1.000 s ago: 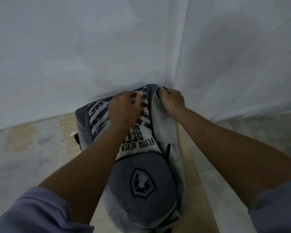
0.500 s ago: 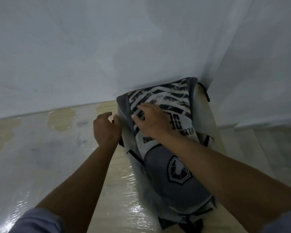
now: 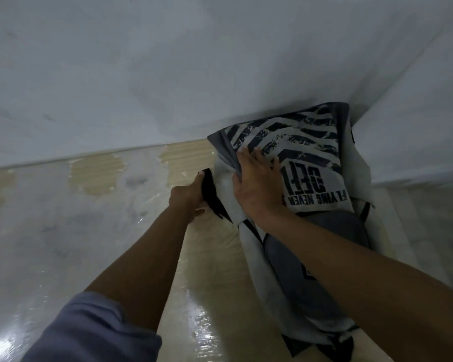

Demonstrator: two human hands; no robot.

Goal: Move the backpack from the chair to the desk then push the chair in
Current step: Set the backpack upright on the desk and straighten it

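Backpack (image 3: 311,178): a grey and white backpack lies on the desk in the far right corner, its top end pushed up against the white wall. Its printed front faces up, with black slanted stripes and the words "FLYING NEVER" reading upside down from here. A darker grey pocket sits lower down on it, partly hidden by the right forearm.

Desk (image 3: 102,231): a pale wood-look top under a glossy clear film that catches the light near the front edge. Patches of the film look cloudy white, with bare tan patches near the wall.

Left hand (image 3: 190,198): closed around a black strap (image 3: 212,197) at the backpack's left side, thumb on top, fingers curled under it. The strap runs down from the hand to the bag's edge.

Right hand (image 3: 256,184): laid flat on the printed front, fingers spread and reaching toward the left upper edge of the bag. The fingertips press at the grey side seam; it grips nothing that I can see.

Sleeves: a bluish-grey sleeve (image 3: 89,330) is pushed up on the left forearm.

Walls (image 3: 168,74): plain white, meeting in a corner just behind the backpack.

Chair: out of sight from here.
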